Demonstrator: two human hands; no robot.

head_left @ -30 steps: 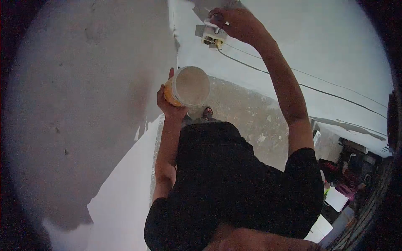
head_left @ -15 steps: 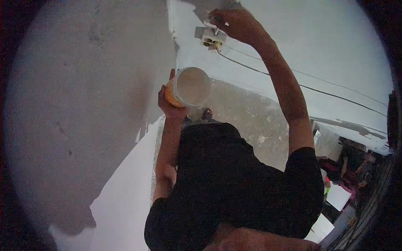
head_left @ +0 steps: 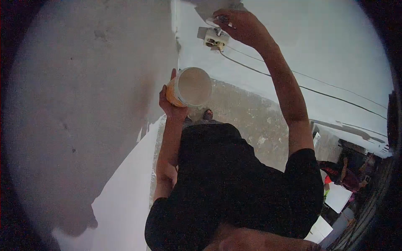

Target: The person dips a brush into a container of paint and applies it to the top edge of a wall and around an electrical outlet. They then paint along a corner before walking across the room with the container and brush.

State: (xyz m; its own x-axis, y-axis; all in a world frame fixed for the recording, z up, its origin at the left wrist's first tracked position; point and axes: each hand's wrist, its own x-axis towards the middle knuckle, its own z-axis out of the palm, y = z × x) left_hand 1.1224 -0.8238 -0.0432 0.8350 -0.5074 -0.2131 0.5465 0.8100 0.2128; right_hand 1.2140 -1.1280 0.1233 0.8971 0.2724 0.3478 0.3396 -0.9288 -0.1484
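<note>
My left hand is wrapped round a small orange tub of paint. Its round, pale rim and whitish contents face up towards me. Higher up, my right hand is closed at the white-coated wall, on what looks like a paintbrush, mostly hidden by the fingers. Just below those fingers is an open electrical socket box with cables running from it. A grey uncoated patch of wall lies beside the right hand.
On the left is a large grey wall with a white area low down. Worn concrete floor lies below, with my foot on it. Another person is at the lower right near a white panel.
My right hand has shifted very slightly by the socket box, its fingers turned a little. The view has moved slightly. The tub stays in my left hand.
</note>
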